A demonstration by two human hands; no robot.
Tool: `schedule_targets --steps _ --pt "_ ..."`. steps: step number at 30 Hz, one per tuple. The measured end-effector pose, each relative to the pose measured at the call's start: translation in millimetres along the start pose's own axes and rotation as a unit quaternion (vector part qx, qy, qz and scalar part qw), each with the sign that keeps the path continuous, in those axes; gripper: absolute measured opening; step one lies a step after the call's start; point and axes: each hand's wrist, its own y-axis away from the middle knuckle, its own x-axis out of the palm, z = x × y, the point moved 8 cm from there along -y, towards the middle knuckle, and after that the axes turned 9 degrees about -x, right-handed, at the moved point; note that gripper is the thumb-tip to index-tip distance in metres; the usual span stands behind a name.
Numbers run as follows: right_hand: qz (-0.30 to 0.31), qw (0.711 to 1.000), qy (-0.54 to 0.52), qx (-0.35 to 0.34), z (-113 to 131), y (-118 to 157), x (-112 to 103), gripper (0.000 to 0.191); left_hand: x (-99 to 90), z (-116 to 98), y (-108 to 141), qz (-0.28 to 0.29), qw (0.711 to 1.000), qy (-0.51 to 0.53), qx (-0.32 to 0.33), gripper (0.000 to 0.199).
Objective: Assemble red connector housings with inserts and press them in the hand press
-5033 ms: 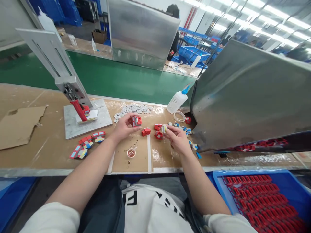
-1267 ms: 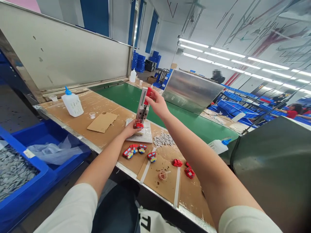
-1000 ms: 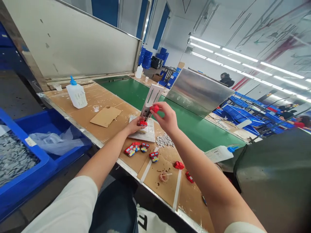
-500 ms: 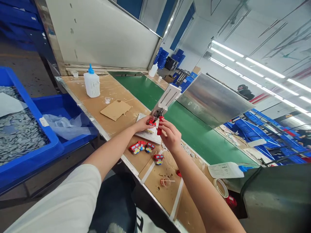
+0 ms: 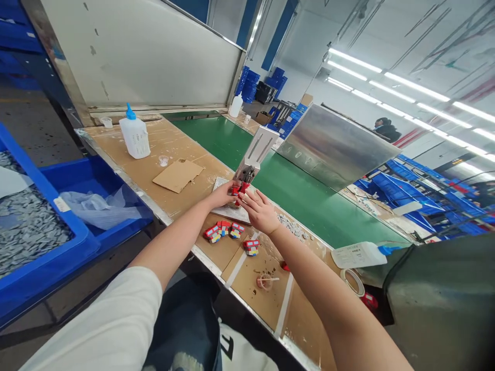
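My left hand [image 5: 223, 196] is closed at the fixture, its fingertips on a small red toy vehicle [image 5: 235, 190]. My right hand [image 5: 261, 211] lies across the front of the same spot, fingers stretched out and touching the red handle [image 5: 244, 187] of a clamp; part of the toy and handle is hidden behind the fingers. The metal clamp fixture [image 5: 258, 147] rises behind both hands from a pale base plate [image 5: 220, 210]. Nearer to me, several red toy vehicles [image 5: 213, 233] with blue and yellow details rest on the cardboard-covered bench [image 5: 232, 257].
Left of the bench are blue bins [image 5: 83, 234], one full of grey chips [image 5: 34, 221]. Glue bottles [image 5: 134, 138], a cardboard piece [image 5: 178, 175], a small cup [image 5: 264, 281] and a tape roll [image 5: 352, 282] lie about. A green conveyor belt [image 5: 301, 190] runs behind.
My right hand has moved left and down toward my left hand, bringing over the red handle that stood upright. Its fingers have straightened. The camera view has shifted slightly.
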Motion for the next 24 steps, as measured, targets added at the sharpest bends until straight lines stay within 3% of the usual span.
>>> schedule_targets --steps 3,6,8,11,14,18,21,24 --pt "0.015 0.998 -0.036 0.039 13.7 7.0 -26.5 0.053 -1.5 -6.4 2.2 0.002 1.000 0.012 -0.013 0.061" --pt "0.072 0.978 -0.097 0.167 24.0 32.6 -43.5 0.035 -12.3 -12.1 4.3 -0.028 0.998 0.037 -0.041 0.060" --pt "0.167 0.937 -0.150 0.269 31.3 60.5 -35.3 0.042 -24.3 -17.7 10.3 -0.074 0.995 0.039 -0.056 0.053" --pt "0.258 0.875 -0.255 0.321 52.9 89.0 -11.8 0.046 -38.4 -31.6 33.5 -0.151 0.987 -0.007 -0.056 0.037" --pt "0.210 0.836 -0.374 0.342 66.9 89.5 9.8 0.050 -38.7 -47.8 70.2 -0.210 0.967 -0.132 -0.052 0.027" --pt "0.087 0.744 -0.547 0.375 73.6 77.8 26.9 0.067 -18.1 -63.3 103.0 -0.181 0.943 -0.279 -0.026 0.027" --pt "0.032 0.705 -0.602 0.373 68.9 78.4 19.3 0.066 -13.9 -66.0 99.7 -0.159 0.931 -0.325 -0.041 0.029" --pt "-0.026 0.703 -0.593 0.391 50.7 88.3 0.4 0.052 -19.7 -64.8 78.5 -0.129 0.934 -0.324 -0.074 0.039"
